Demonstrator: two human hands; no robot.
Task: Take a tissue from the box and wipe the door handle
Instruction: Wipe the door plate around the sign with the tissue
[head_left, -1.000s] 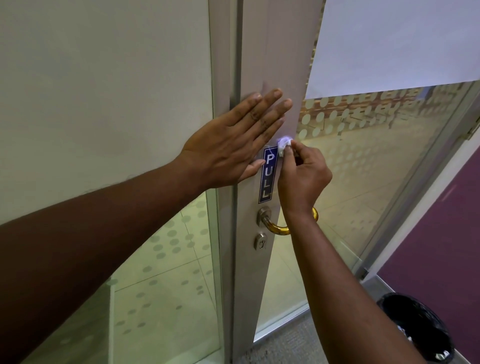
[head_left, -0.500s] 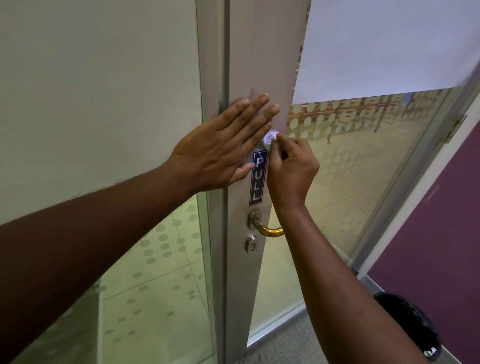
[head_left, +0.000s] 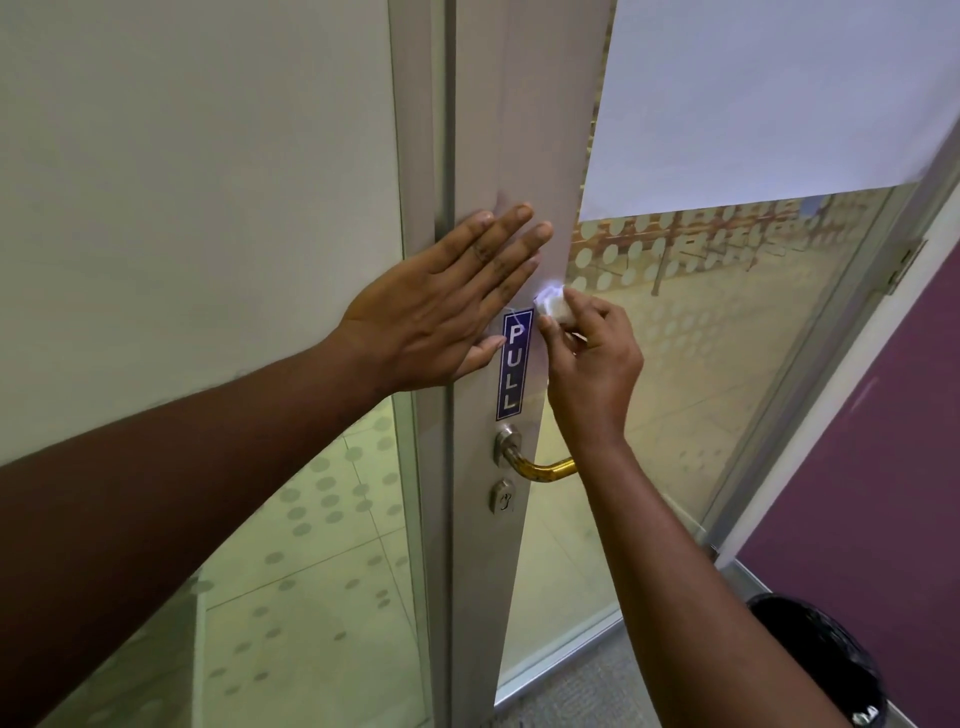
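My right hand (head_left: 589, 364) pinches a small wad of white tissue (head_left: 551, 304) against the grey door stile (head_left: 540, 130), at the top right corner of the blue PULL sign (head_left: 514, 364). My left hand (head_left: 441, 306) lies flat with fingers spread on the stile, left of the sign. The brass door handle (head_left: 540, 467) sticks out below the sign; my right wrist hides its far end. A keyhole (head_left: 503, 498) sits under the handle. No tissue box is in view.
A glass door panel (head_left: 701, 338) with a dotted frosting and a white sheet (head_left: 753, 104) stands to the right. A frosted glass wall (head_left: 182, 208) fills the left. A black-lined bin (head_left: 826, 660) stands on the floor at the lower right by a purple wall (head_left: 883, 441).
My right hand with the tissue has stayed at the top of the PULL sign, shifting only slightly. My left hand keeps pressing flat on the stile. The view has shifted a little.
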